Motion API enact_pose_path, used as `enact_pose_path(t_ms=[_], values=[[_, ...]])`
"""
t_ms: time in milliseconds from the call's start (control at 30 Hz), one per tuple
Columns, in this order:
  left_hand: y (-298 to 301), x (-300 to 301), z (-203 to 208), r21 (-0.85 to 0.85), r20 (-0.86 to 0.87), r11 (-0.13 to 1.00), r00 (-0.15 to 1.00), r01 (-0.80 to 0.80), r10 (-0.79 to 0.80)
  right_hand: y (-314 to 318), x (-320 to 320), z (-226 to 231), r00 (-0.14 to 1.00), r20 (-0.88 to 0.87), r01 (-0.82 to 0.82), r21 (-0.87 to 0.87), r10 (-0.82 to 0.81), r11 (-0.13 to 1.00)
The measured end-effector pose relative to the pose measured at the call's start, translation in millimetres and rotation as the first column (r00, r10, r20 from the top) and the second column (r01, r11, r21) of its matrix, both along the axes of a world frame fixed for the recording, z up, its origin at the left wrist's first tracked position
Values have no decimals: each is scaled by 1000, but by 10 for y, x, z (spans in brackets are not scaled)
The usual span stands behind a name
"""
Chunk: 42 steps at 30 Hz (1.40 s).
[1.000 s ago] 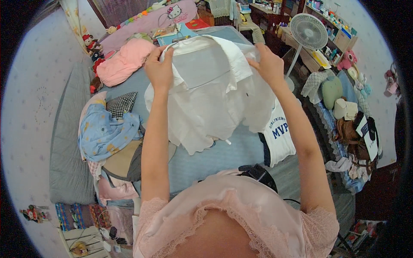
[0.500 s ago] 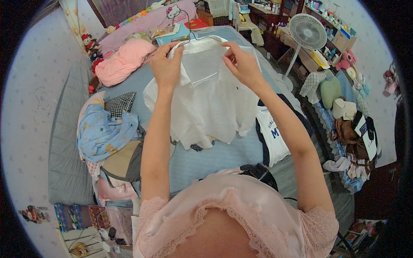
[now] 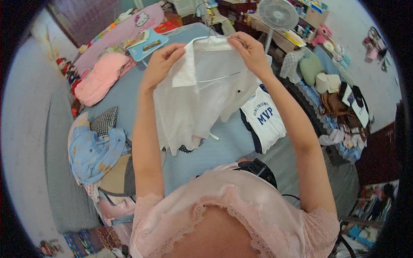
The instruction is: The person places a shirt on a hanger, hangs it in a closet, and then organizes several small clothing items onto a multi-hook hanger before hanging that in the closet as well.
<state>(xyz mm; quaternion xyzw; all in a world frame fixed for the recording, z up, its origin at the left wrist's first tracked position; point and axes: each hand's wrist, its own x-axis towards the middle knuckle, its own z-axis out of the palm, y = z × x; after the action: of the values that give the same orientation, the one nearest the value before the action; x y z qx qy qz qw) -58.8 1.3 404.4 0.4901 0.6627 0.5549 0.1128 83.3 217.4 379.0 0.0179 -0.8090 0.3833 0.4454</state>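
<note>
A thin white collared shirt (image 3: 180,112) hangs in front of me above the bed, its lower edge loose. Inside it is a wire hanger (image 3: 219,78); the lower bar shows in the open neck and the hook rises above the collar. My left hand (image 3: 161,64) is closed, pinching the shirt's collar at its left side. At the right end of the collar, my right hand (image 3: 253,55) holds the shirt between thumb and fingers. Fabric partly hides the fingertips of both hands. Below my right forearm, a white printed T-shirt (image 3: 269,124) with dark trim lies on the bed.
The blue bed (image 3: 232,150) spreads under the shirt. Along its left lie a pink bundle (image 3: 101,79), a checked cushion (image 3: 104,121) and a light-blue cloth heap (image 3: 92,148). A small blue table (image 3: 148,47) stands beyond. At the right are a white fan (image 3: 278,15) and piled bags (image 3: 340,105).
The shirt and hanger have been lifted nearer, and the shirt's right side has swung up, uncovering more of the T-shirt. My right hand has moved up and right. The whole view has shifted.
</note>
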Motion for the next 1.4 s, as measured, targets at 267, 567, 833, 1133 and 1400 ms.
enact_pose_path(t_ms=[267, 567, 833, 1133, 1400], values=[[240, 7, -196, -380, 53, 880, 956, 285, -287, 729, 971, 56, 969, 55, 243, -71, -239, 967], [1384, 1556, -1114, -384, 214, 375, 477, 844, -853, 1384, 2609, 368, 833, 318, 472, 21, -454, 881], [1797, 2208, -1222, 212, 563, 289, 125, 934, -817, 1925, 2289, 782, 754, 508, 393, 160, -417, 906], [2243, 1311, -3184, -77, 801, 840, 535, 538, -269, 3054, 816, -1800, 759, 643, 181, -60, -101, 982], [2443, 391, -5337, -544, 621, 814, 750, 203, 228, 3393, -332, -4033, 657, 753, 141, -82, -31, 987]])
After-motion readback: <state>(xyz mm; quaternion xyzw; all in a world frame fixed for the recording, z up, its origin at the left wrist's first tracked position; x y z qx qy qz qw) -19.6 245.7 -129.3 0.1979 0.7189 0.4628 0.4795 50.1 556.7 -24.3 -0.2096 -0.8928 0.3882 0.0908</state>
